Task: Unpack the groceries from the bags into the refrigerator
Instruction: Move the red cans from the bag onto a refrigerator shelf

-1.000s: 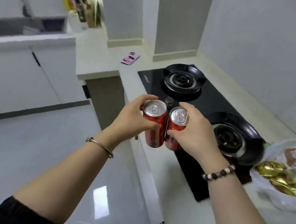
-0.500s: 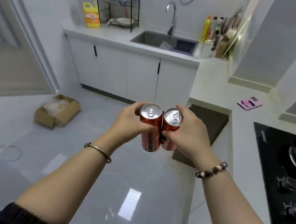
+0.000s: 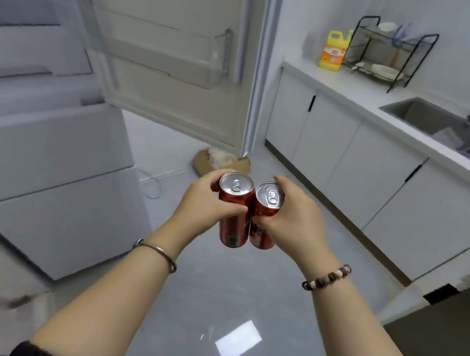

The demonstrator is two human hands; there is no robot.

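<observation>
1. Swinging left since half a second ago, the view now puts the sink (image 3: 439, 124) and its counter off to the right, where they were ahead before, while the refrigerator (image 3: 47, 148) and its open door (image 3: 177, 107) have come into sight on the left; both cans sit in the hands just as they did
2. Left hand (image 3: 202, 203) has its fingers curled round the left can (image 3: 233, 230), thumb on the near side; right hand (image 3: 294, 221) wraps the right can (image 3: 261, 237) the same way
3. Both cans are upright, touching side by side, held over the floor and well short of the fridge
4. A likely landing place is the clear door shelf (image 3: 166, 59), up and to the left of the hands
5. Risk: the door's edge stands almost straight ahead of the cans, so a hurried swing could clip it and jolt a grip loose
6. Risk: a can base caught on the shelf's front wall would tip over; a smooth can dropped on this hard floor may dent or burst
7. Risk: a cardboard box (image 3: 224, 160) lies just beyond the door's lower corner, and a careless step forward could catch it
</observation>
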